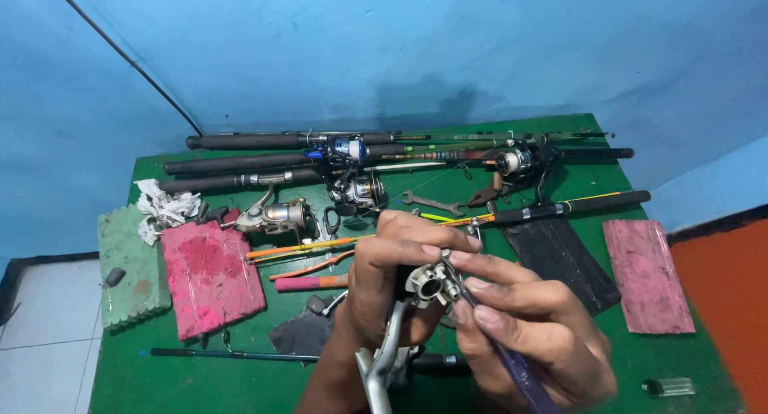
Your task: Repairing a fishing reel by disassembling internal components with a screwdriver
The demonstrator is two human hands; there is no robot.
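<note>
green covers the largest thing in view, the table (200,382), which fills the middle of the head view and stands in a corner of blue walls (400,46). along its far edge lie several dark fishing rods (256,161), side by side, some with spinning reels (276,214) fitted. nearer the left edge rests a green foam block (128,262), with a pink foam block (210,278) just beside it and a crumpled white rag (164,208) at their far ends. to the right lies a black sheet (560,258), and further right a faded pink pad (646,274). an open-ended wrench (432,202) lies among the reels near the table's middle, and a small clear lighter (668,387) sits near the right front corner.

over the near edge of the table, both hands are raised close together. the left hand (384,286) is curled around a silver reel part (432,284), fingers folded over its top and thumb beneath, the part's metal stem (384,358) running down toward the wrist. the right hand (528,334) pinches a thin purple-handled tool (512,366) like a pen, thumb and forefinger pressed together on the shaft, and the tool's tip touches the round silver head of the reel part. the two hands touch at the fingertips.
</note>
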